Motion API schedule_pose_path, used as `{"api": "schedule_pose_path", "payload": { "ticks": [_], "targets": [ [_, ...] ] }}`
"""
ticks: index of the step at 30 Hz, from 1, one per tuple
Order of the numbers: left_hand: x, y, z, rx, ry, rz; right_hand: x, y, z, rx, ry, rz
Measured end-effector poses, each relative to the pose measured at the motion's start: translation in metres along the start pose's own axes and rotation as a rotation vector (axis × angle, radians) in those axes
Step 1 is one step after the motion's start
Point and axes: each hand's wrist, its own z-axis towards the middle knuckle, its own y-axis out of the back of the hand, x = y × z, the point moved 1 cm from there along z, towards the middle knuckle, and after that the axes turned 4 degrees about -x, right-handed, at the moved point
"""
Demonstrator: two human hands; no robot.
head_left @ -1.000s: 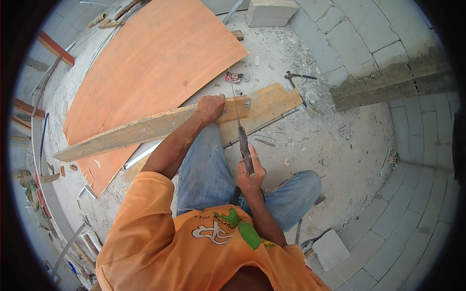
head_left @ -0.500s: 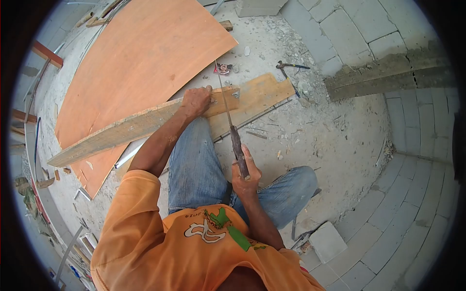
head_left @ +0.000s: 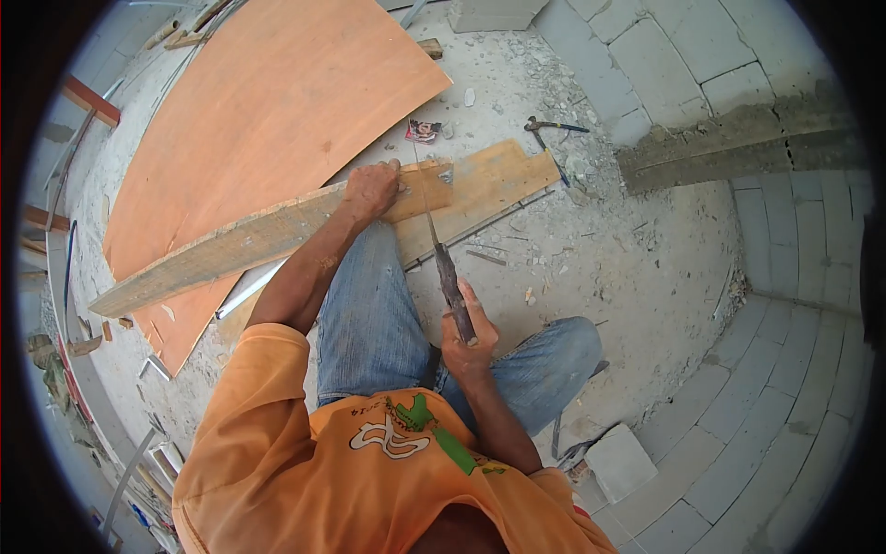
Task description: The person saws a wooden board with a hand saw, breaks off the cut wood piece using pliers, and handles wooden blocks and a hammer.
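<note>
My right hand is closed round the dark handle of a hand saw, held in front of my thighs. Its thin blade, seen nearly edge-on, points away from me and crosses a long wooden plank near its right end. My left hand grips the plank's edge just left of the blade, fingers bent over it. Beneath that end lies a wider yellowish board. Whether the blade has cut into the wood, I cannot tell.
A big orange-brown plywood sheet lies beyond the plank. A hammer rests on the dusty floor at the far right, near rubble. Grey block walls stand to the right. A pale block sits by my right side.
The saw has shifted slightly left, its blade tip a little nearer to me. My left hand keeps its hold, and the plank has barely moved.
</note>
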Motion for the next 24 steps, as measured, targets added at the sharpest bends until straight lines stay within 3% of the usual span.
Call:
{"api": "schedule_pose_path", "payload": {
  "ticks": [3, 6, 9, 13, 24],
  "targets": [
    [-0.005, 0.001, -0.006, 0.005, 0.003, -0.015, 0.005, -0.007, -0.006, 0.09, -0.058, 0.043],
    [-0.005, 0.005, -0.006, 0.032, -0.008, -0.017, 0.008, 0.003, -0.01, -0.05, 0.042, 0.028],
    [-0.007, 0.005, -0.008, 0.013, -0.012, -0.015, 0.011, 0.013, 0.01, 0.014, -0.128, 0.095],
    [-0.012, 0.007, -0.017, -0.012, 0.011, -0.03, -0.005, -0.025, 0.06, -0.026, -0.06, 0.121],
    [-0.01, 0.004, -0.021, -0.019, 0.029, -0.086, -0.031, -0.084, 0.09, 0.016, -0.113, 0.225]
  ]
}}
